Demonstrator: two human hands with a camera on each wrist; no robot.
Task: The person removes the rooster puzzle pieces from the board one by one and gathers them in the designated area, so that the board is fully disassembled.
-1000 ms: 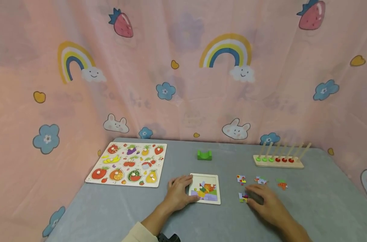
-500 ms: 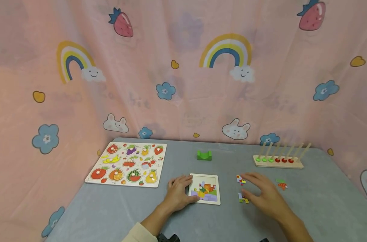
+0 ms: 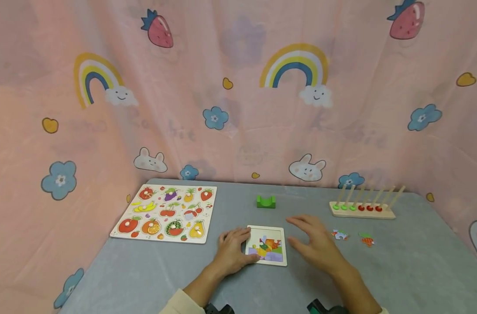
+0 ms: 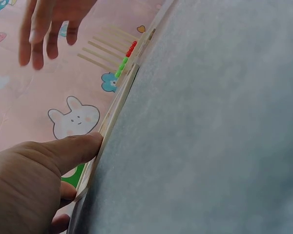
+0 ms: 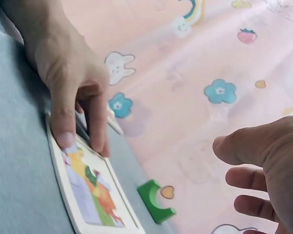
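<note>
On the table lies a small square puzzle board [image 3: 284, 244] with a light wooden rim and a partly filled colourful picture. My left hand [image 3: 232, 250] grips its left side, the thumb on the near edge and the fingers at the far left corner. Just right of the board hovers my right hand [image 3: 318, 248], thumb and fingers spread apart. In the right wrist view nothing shows between those right fingers [image 5: 246, 179]. Two loose pieces, a blue and white puzzle piece [image 3: 340, 235] and an orange and green puzzle piece [image 3: 366, 240], lie farther right.
A large fruit peg puzzle [image 3: 165, 213] lies at the left. Behind the board stands a green notched block [image 3: 266, 202]. A wooden peg rack [image 3: 362, 211] with green and red beads is at the back right, below a pink printed curtain [image 3: 238, 144].
My right hand has moved left from the loose pieces towards the board. The two nearest loose pieces, visible before, are now out of sight behind it. My left hand has stayed in place.
</note>
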